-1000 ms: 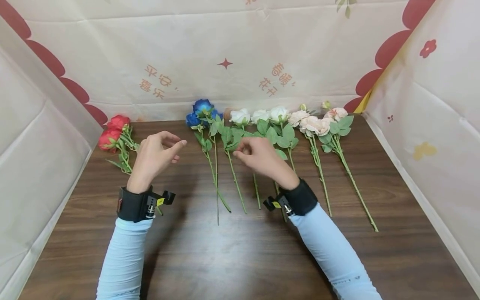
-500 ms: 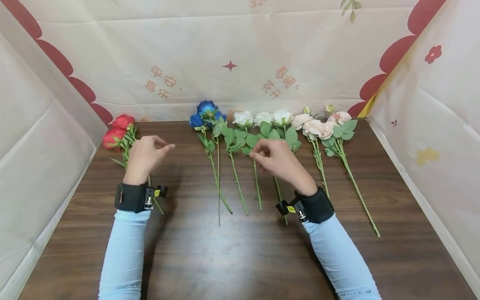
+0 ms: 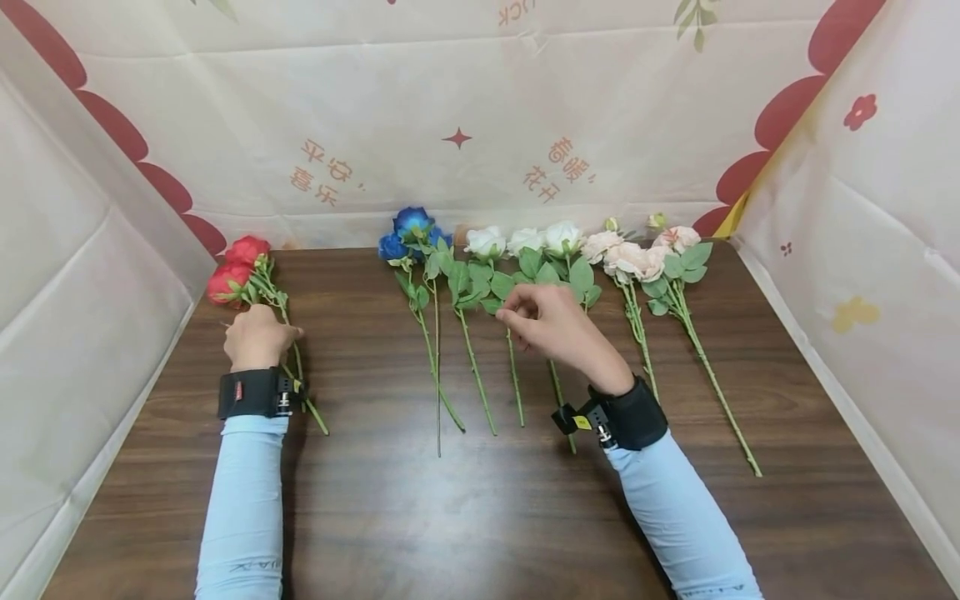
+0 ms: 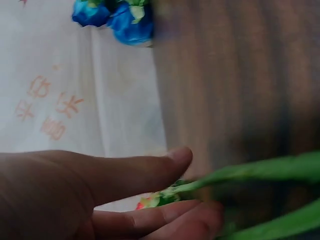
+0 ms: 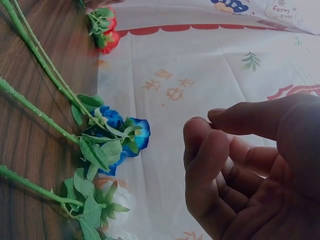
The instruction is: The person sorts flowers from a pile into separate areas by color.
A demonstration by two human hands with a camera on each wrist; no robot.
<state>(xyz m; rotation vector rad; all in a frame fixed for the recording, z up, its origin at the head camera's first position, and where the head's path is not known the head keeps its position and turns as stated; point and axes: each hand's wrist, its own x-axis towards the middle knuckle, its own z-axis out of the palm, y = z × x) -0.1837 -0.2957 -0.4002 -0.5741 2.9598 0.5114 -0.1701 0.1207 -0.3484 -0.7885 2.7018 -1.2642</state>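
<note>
My left hand (image 3: 258, 337) is over the stems of the red roses (image 3: 242, 268) at the table's left. In the left wrist view, a green stem (image 4: 250, 172) runs past the gap between thumb (image 4: 150, 170) and fingers, which stand apart around it. My right hand (image 3: 558, 325) hovers over the stems of the white roses (image 3: 525, 240), holding nothing. Its fingers are loosely curled, with thumb and index tips close together in the right wrist view. Blue roses (image 3: 412, 229) lie between the two hands, their stems pointing toward the front.
Pale pink flowers (image 3: 633, 257) with long stems lie right of the white ones. All rest on a dark wooden table (image 3: 420, 533). A printed cloth (image 3: 390, 100) stands behind, with pale cloth walls at both sides.
My left hand has moved left and down onto the red roses' stems. The right hand shifted slightly right at first, then stayed nearly still over the white roses' stems.
</note>
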